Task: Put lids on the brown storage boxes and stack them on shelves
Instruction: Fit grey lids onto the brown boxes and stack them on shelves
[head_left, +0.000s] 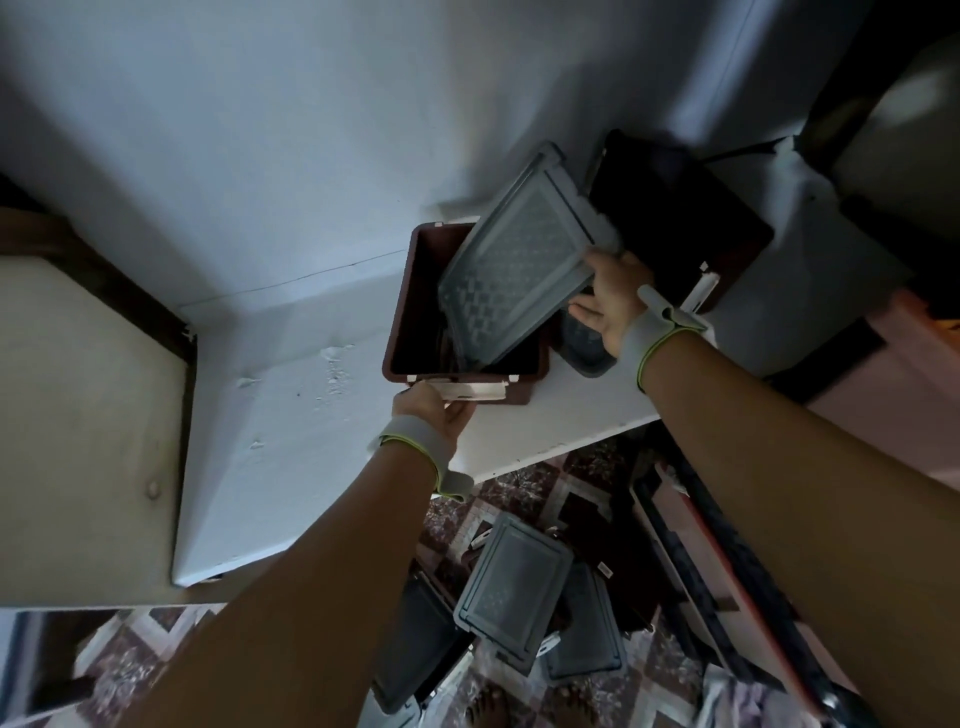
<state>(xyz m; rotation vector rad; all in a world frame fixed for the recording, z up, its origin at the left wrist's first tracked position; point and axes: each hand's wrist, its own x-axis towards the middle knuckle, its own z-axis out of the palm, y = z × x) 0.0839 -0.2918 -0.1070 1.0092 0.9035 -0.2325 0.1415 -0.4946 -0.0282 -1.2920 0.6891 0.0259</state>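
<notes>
An open brown storage box (405, 312) stands on the white shelf (311, 415). A grey patterned lid (514, 270) leans tilted into it, one end inside the box, the other raised. My right hand (610, 306) grips the lid's right edge. My left hand (434, 410) holds the box's near rim at the white latch (472, 391). A second, darker box (680, 218) stands behind and to the right on the same shelf. Another grey lid (584, 343) lies partly hidden under my right hand.
Below the shelf, on the patterned tile floor (524, 493), lie several more grey lids (514, 587) and dark boxes (415, 644). A wall (260, 130) rises behind the shelf. A pale surface (88, 415) sits at left, and pink items (893, 374) at right.
</notes>
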